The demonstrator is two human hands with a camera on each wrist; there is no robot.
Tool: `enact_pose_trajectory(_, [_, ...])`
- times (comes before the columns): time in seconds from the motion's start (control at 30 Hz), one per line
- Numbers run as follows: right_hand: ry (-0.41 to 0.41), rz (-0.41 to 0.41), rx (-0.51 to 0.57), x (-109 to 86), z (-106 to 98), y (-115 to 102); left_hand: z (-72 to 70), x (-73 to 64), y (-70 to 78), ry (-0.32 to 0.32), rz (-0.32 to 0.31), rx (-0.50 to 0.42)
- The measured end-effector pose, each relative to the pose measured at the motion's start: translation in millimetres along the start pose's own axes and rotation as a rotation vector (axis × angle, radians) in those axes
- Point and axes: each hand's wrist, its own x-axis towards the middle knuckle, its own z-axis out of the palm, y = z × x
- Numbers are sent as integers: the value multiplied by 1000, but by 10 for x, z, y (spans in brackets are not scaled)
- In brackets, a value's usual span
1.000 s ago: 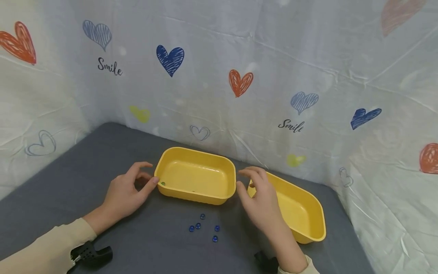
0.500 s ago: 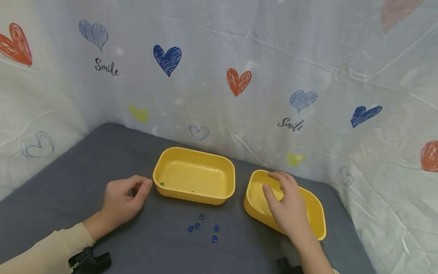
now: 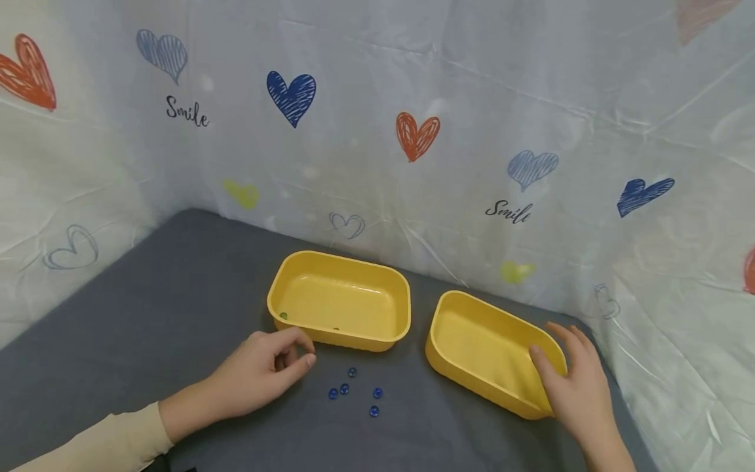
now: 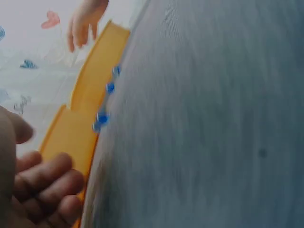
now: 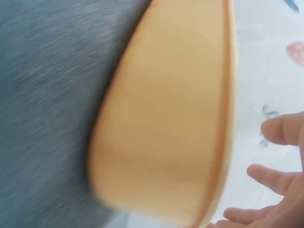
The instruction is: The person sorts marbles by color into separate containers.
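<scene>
My left hand (image 3: 265, 373) hovers with loosely curled fingers in front of the left yellow bin (image 3: 366, 342), nothing visible between thumb and fingers. Its fingertips are just left of several small blue glass beads (image 3: 345, 389) on the grey cloth. A small green bead (image 3: 284, 316) lies inside that bin, at its near left corner. My right hand (image 3: 580, 387) has its fingers spread at the right end of the second yellow bin (image 3: 472, 383). In the right wrist view those fingers (image 5: 273, 180) stand beside the bin's rim, apart from it.
The grey cloth-covered table (image 3: 194, 282) runs back to a white curtain (image 3: 354, 78) printed with hearts. Both bins stand near the back edge, with a gap between them. A tiny dark spot (image 3: 336, 328) shows at the left bin's near inner wall.
My left hand has left the left bin's side and come right, toward the blue beads. My right hand has moved from between the bins across to the right bin's far right end.
</scene>
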Motion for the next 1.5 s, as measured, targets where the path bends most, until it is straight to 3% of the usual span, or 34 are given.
enact_pose_trajectory(0.1, [-103, 126, 73, -65, -57, 174, 70, 11, 88, -139, -123, -76])
enact_pose_trajectory(0.2, [-142, 249, 170, -124, -73, 296, 129, 26, 147, -194, -160, -40])
enact_pose_trajectory(0.37, [-151, 379, 283, -162, -46, 415, 205, 45, 146, -180, -131, 70])
enact_pose_trajectory(0.5, [-215, 426, 350, -165, -21, 505, 250, 61, 114, -163, -112, 81])
enact_pose_trajectory(0.73, [-299, 410, 333, -211, 36, 704, 318, 82, 37, -144, -56, 90])
enact_pose_trajectory(0.97, [-222, 307, 371, -280, 177, 742, 345, 73, -12, -115, -15, 166])
enact_pose_trajectory(1.2, [-158, 288, 405, -304, 286, 690, 345, 21, -19, -137, 29, 214])
enact_pose_trajectory(1.5, [-157, 271, 420, -271, 349, 691, 402, 8, -36, -123, 110, 249])
